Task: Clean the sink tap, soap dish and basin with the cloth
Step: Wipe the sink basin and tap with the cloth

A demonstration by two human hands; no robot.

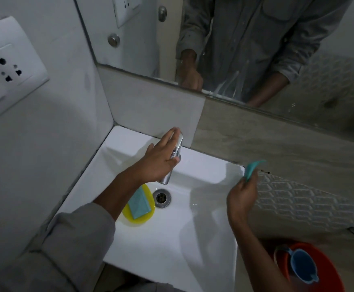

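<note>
Over the white basin (pixel 171 239), the left hand (pixel 157 163) rests with straight fingers on the tap (pixel 173 161); the right hand (pixel 243 194) pinches the teal cloth (pixel 251 168) at the far corner. Wiping could knock the soap off its yellow dish (pixel 148 193). No readable writing shows.

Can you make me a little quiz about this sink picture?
1. Which hand holds the cloth?
2. True or false: the soap lies in the yellow soap dish.
3. What does the left hand touch: a) the tap, b) the drain, c) the bucket?

Key
1. The right hand, which has it in its grip.
2. True.
3. a
</note>
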